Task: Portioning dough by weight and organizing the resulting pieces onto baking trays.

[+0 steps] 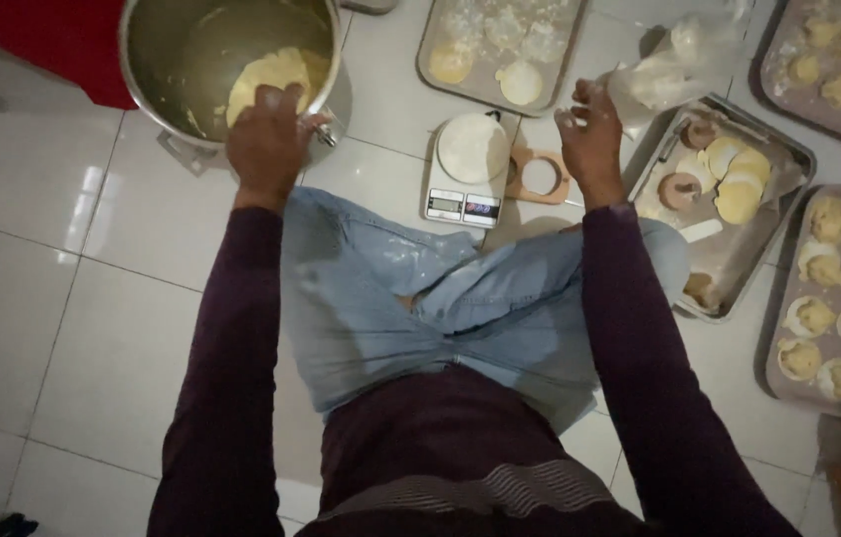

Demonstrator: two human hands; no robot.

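I used the kitchen scale point(465, 169) as my landmark. To its left, my left hand point(266, 144) rested on the rim of the big metal pot point(157, 60), fingers curled at the yellow dough point(271, 75) inside; I could not tell whether they gripped it. Just right of the scale, past the wooden ring mould point(540, 177), my right hand point(591, 139) hung floury, fingers loosely apart, holding nothing, beside the tray of dough discs point(788, 164).
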